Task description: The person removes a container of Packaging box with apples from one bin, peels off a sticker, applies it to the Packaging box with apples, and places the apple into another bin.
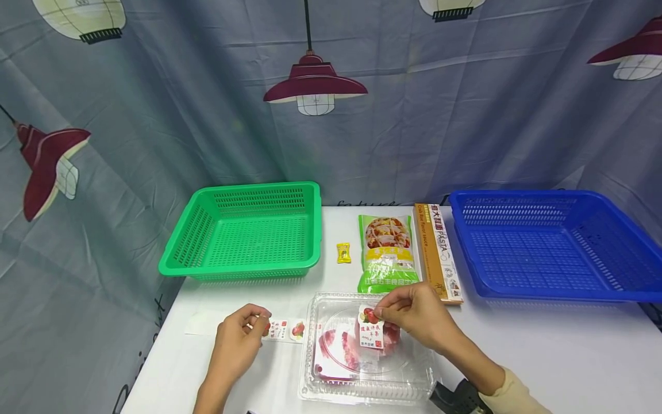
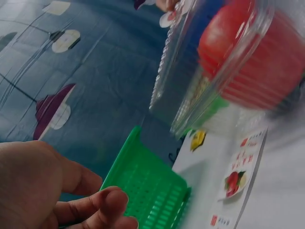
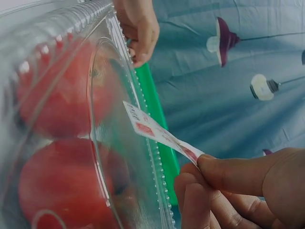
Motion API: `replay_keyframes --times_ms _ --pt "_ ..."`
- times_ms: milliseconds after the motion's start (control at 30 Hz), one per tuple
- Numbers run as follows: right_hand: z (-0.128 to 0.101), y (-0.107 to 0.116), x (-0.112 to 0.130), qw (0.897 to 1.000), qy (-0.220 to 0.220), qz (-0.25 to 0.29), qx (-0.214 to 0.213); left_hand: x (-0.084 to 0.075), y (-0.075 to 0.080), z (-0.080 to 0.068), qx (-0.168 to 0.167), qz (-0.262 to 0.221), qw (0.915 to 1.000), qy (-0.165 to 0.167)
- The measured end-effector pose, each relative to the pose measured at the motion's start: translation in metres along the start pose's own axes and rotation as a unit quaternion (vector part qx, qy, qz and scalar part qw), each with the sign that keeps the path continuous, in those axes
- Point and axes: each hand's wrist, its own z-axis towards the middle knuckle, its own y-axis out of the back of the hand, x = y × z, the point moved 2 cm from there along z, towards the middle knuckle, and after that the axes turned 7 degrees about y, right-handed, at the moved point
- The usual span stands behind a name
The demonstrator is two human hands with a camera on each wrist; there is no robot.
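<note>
A clear plastic clamshell box (image 1: 414,368) with a closed lid lies at the front of the table; two tomatoes (image 3: 62,181) show through it in the right wrist view. Over its lid my right hand (image 1: 421,316) pinches a white sticker (image 1: 371,333) printed with red fruit and red characters, by its upper edge between thumb and fingers. The sticker hangs slanted, close above the lid. To the box's left, my left hand (image 1: 240,339) hovers by a strip of similar stickers (image 1: 280,330), fingers loosely bent and nothing between them in the left wrist view.
Behind the box lie a green food bag (image 1: 387,259), a brown-and-white pasta box (image 1: 438,253) and a small yellow packet (image 1: 343,253). A green basket (image 1: 240,270) stands at the back left, a blue basket (image 1: 548,293) at the back right. Grey printed cloth (image 1: 383,144) hangs behind the table.
</note>
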Motion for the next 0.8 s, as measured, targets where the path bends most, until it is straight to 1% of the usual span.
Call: replay_keyframes --times_ms 133,233,333,600,800 --pt "-0.001 -0.002 0.0 1.0 -0.01 -0.01 0.004 -0.004 -0.009 -0.002 0.03 -0.019 0.9993 -0.014" --pt "0.0 -0.004 0.0 1.0 -0.005 -0.026 0.011 -0.005 -0.013 -0.003 0.052 -0.03 0.998 -0.018" --pt "-0.001 -0.006 0.0 0.999 0.007 -0.042 0.018 -0.007 -0.016 -0.004 0.066 -0.031 0.9971 -0.021" --pt "-0.001 -0.011 -0.001 0.995 0.031 -0.088 0.02 -0.012 -0.025 -0.004 0.085 -0.025 0.9956 -0.031" --pt "0.0 -0.011 0.001 0.993 0.038 -0.107 0.023 -0.014 -0.031 -0.004 0.098 -0.025 0.9941 -0.038"
